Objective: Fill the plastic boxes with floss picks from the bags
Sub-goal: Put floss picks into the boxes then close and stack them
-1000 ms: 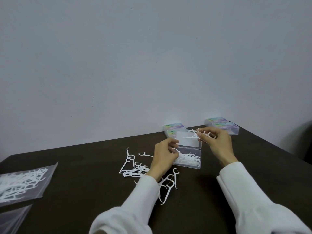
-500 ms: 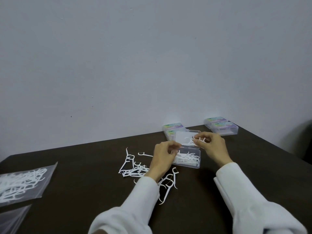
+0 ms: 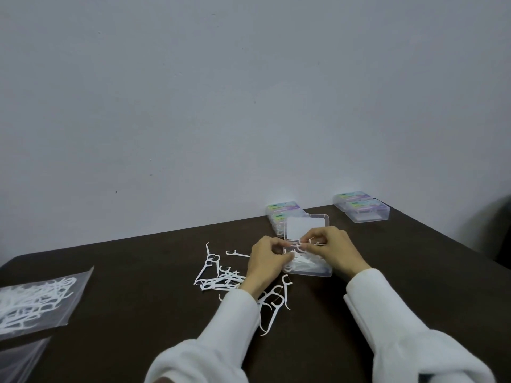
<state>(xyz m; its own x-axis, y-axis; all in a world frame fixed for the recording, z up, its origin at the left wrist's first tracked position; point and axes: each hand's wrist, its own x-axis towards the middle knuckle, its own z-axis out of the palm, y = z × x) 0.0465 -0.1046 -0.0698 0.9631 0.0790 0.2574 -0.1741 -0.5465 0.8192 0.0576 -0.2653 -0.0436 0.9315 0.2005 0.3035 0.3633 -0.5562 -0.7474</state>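
An open box (image 3: pixel 308 265) is set near the middle of the desk (image 3: pixel 138 272), its lid (image 3: pixel 305 226) raised at 12 o'clock. Loose floss picks (image 3: pixel 221 275) are scattered at its 9 o'clock, with more (image 3: pixel 273 302) at 7 o'clock. Two closed boxes (image 3: pixel 282 214) are placed just behind the lid, and two others (image 3: pixel 362 207) at 2 o'clock. A bag of picks (image 3: pixel 36 302) is laid far off at 9 o'clock, another bag (image 3: pixel 19 360) before it.
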